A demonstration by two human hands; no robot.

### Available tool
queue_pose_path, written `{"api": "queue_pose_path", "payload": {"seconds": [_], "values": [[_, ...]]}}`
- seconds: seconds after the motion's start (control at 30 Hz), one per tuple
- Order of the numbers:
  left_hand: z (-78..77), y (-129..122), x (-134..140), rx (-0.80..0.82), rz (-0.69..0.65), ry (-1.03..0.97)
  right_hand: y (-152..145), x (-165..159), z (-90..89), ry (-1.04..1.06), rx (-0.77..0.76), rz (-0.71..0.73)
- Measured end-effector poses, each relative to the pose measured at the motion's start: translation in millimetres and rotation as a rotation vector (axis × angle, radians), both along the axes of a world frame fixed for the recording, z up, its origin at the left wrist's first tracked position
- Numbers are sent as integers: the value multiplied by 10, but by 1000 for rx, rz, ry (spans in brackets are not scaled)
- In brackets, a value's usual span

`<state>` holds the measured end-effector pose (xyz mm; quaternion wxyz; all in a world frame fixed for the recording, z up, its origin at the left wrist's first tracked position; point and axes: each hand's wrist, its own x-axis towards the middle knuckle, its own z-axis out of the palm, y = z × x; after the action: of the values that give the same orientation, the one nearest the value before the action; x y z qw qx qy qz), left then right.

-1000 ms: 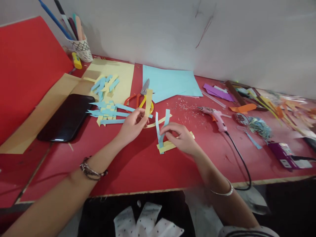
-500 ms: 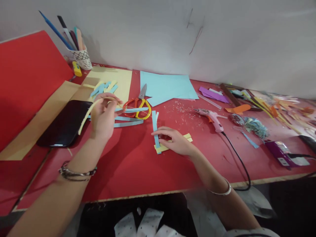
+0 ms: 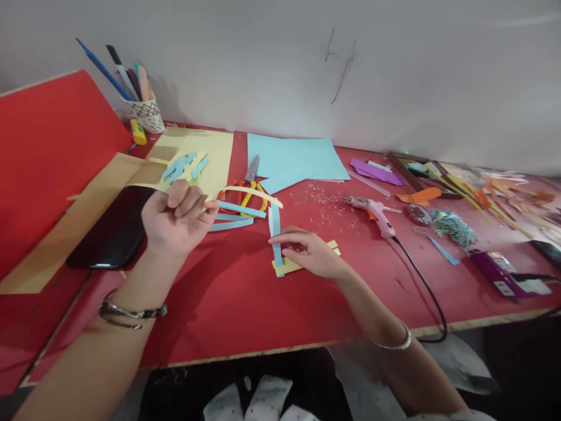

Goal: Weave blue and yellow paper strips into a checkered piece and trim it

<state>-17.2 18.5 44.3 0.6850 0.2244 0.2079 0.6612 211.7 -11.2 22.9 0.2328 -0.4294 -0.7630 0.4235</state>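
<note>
My left hand [image 3: 177, 217] is closed in a pinch on one end of a yellow paper strip [image 3: 252, 191]. The strip arches to the right above the scissors, its free end over a blue paper strip [image 3: 275, 222]. That blue strip lies upright across a yellow strip [image 3: 286, 268], forming a corner on the red table. Over this corner rests my right hand [image 3: 309, 252], fingers stretched and thumb apart, fingertips touching the blue strip. Scissors [image 3: 251, 172] with red and yellow handles lie behind, partly covered by loose blue strips [image 3: 232, 224].
Short strips [image 3: 184, 166] lie on yellow sheets at the back left, near a black phone-like slab [image 3: 107, 234]. A blue sheet [image 3: 302, 155] lies at the back. To the right are a pink glue gun [image 3: 372, 213] with a cord, and a purple box [image 3: 493, 273].
My left hand has turned over, and the yellow strip has swung from hanging on the left to pointing right, toward the blue strip. My right hand stays over the corner.
</note>
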Motion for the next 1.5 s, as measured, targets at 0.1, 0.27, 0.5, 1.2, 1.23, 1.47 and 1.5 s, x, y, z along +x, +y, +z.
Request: {"api": "queue_pose_path", "payload": {"seconds": [0.1, 0.27, 0.5, 1.2, 1.23, 1.47, 1.5], "values": [[-34, -7, -27, 85, -48, 104, -9, 2, 8, 33, -22, -5], [-139, 74, -18, 221, -76, 512, -13, 6, -5, 96, -46, -40], [-316, 122, 106, 273, 29, 790, -7, 17, 1, 138, 11, -49], [-476, 21, 343, 779, -294, 1253, -51, -52, -5, 31, 217, 57], [-501, 28, 346, 801, -298, 1259, -52, -56, -14, 15, 234, 55], [-521, 7, 368, 794, -249, 1304, -38, -53, -49, -143, 446, 38], [-518, 0, 371, 787, -259, 1293, -36, -50, -49, -169, 475, -5]]}}
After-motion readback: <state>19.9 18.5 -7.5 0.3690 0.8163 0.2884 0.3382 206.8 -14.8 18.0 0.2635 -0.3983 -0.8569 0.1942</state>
